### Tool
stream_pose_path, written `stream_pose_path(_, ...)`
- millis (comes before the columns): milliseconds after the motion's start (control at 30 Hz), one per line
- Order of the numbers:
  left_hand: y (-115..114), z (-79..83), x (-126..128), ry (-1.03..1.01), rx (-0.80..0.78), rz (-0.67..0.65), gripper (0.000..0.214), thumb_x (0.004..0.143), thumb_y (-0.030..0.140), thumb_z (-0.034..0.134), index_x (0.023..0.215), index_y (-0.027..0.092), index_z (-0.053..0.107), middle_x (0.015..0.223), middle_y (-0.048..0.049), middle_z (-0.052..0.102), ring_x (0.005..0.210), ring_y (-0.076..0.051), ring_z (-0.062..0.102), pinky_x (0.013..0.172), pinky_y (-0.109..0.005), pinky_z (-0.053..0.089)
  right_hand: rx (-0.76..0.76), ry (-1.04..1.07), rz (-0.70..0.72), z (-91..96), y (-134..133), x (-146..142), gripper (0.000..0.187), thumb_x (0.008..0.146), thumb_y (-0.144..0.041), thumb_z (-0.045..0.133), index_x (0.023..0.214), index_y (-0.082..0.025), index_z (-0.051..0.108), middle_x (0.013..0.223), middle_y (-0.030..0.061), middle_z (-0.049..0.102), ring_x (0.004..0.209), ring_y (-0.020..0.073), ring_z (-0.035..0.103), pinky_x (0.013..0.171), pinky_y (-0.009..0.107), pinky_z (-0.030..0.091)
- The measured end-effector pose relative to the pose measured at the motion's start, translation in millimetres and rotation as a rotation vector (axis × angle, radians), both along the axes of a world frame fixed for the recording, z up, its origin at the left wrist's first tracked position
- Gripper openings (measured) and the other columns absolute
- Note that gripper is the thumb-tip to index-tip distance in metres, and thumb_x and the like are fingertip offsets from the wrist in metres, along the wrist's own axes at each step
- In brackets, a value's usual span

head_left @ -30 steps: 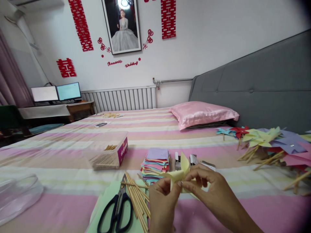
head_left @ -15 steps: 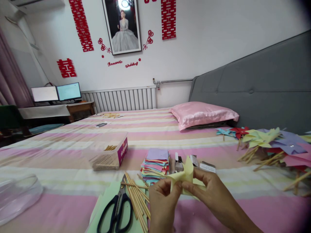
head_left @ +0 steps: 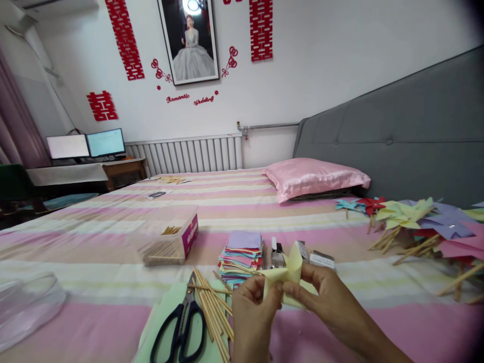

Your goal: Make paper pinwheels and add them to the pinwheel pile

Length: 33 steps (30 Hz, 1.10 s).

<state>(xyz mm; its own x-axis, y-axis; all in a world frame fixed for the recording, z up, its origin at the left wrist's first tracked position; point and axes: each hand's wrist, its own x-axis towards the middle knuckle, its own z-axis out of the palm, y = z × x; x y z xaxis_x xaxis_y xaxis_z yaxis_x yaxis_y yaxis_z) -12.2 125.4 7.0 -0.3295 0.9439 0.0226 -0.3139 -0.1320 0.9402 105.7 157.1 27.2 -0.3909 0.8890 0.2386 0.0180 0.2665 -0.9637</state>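
Note:
A pale yellow paper piece (head_left: 284, 275), folded into pointed flaps, is held between both hands low in the middle of the view. My left hand (head_left: 254, 312) pinches its left side with thumb and fingers. My right hand (head_left: 325, 298) is closed on its right side, fingers curled over the paper. Just left of my hands lie black-handled scissors (head_left: 178, 328) and a bundle of wooden sticks (head_left: 212, 308) on a green sheet (head_left: 162, 315). Behind the hands is a stack of coloured paper squares (head_left: 242, 252).
A stapler (head_left: 277, 253) and small boxes (head_left: 322, 259) lie behind the paper. A clear box with sticks (head_left: 170, 239) sits to the left, a clear lid (head_left: 26, 302) at far left. Finished pinwheels (head_left: 419, 224) are piled at right. A pink pillow (head_left: 315, 176) lies by the grey headboard.
The yellow paper's upright flap has shifted slightly right, and my right hand's fingers have closed down onto it. Both hands stay in place.

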Motion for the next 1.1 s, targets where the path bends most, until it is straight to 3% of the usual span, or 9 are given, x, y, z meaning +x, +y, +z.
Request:
stream_pose_path(167,0,0.1,-1,-0.038,0.003,-0.019,0.014,0.055,0.02,0.073,0.061,0.01,0.065,0.047,0.0008,0.06,0.043,-0.006,0.045,0.045,-0.017,0.035,-0.026,0.011,0.005,0.1,0,0,0.026,0.07,-0.034,0.062,0.086,-0.014,0.068,0.082,0.0064,0.07,0.083,0.0246,0.062,0.075,0.034,0.047)
stream_pose_path(633,-3,3.0,7,-0.046,0.082,0.029,0.016,0.055,0.02,0.072,0.049,0.011,0.06,0.042,0.0033,0.055,0.042,-0.005,0.041,0.043,-0.015,0.031,-0.104,0.07,0.064,-2.7,3,3,0.04,0.063,-0.046,0.067,0.085,-0.013,0.068,0.079,0.0074,0.069,0.083,0.0261,0.06,0.073,0.034,0.046)
stream_pose_path(933,0,-14.3,0,0.043,0.092,-0.053,0.018,0.062,0.023,0.07,0.054,0.013,0.057,0.051,0.0033,0.054,0.048,-0.006,0.042,0.048,-0.016,0.034,-0.152,0.109,0.093,-2.9,3,4,0.035,0.062,-0.041,0.069,0.083,-0.013,0.068,0.078,0.0066,0.069,0.08,0.0238,0.061,0.072,0.031,0.046)
stream_pose_path(1100,1,-16.0,0,0.042,0.093,-0.066,0.015,0.064,0.024,0.069,0.059,0.013,0.061,0.054,0.002,0.057,0.051,-0.007,0.045,0.05,-0.017,0.036,-0.156,0.118,0.113,-4.3,4,5,0.036,0.062,-0.042,0.07,0.084,-0.013,0.068,0.078,0.0068,0.069,0.081,0.024,0.061,0.072,0.031,0.046)
